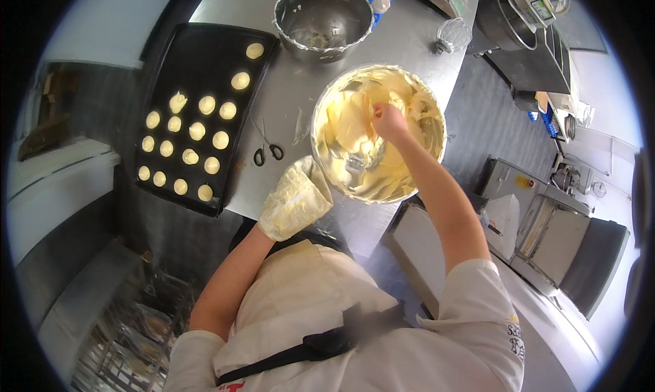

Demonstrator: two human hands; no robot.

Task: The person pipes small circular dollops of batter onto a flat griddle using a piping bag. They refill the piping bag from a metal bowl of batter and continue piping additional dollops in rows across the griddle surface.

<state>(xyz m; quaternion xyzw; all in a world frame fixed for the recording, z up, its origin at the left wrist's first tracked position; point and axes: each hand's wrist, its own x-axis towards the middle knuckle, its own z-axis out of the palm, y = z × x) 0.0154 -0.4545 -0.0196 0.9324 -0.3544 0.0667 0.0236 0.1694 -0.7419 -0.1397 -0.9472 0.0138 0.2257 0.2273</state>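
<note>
A large metal mixing bowl (443,131) holds pale yellow batter (348,121). My right hand (390,122) is inside it with curled fingers, at the batter; whether it grips a tool is hidden. Beside the bowl's lower left rim is a piping bag (299,200), smeared with batter, its top folded over my left hand, which the cloth covers. To the left, a black baking tray (204,46) carries rows of small piped batter rounds (197,131), one with an uneven peak. Between tray and bowl lie black-handled scissors (268,154) on the steel table (276,105).
A second metal bowl (323,13), with residue on its rim, stands at the back beside eggshells (381,4) in a blue egg tray (377,18). A wire whisk attachment (454,35) lies near the table's right edge. A stand mixer bowl (506,21) is farther right.
</note>
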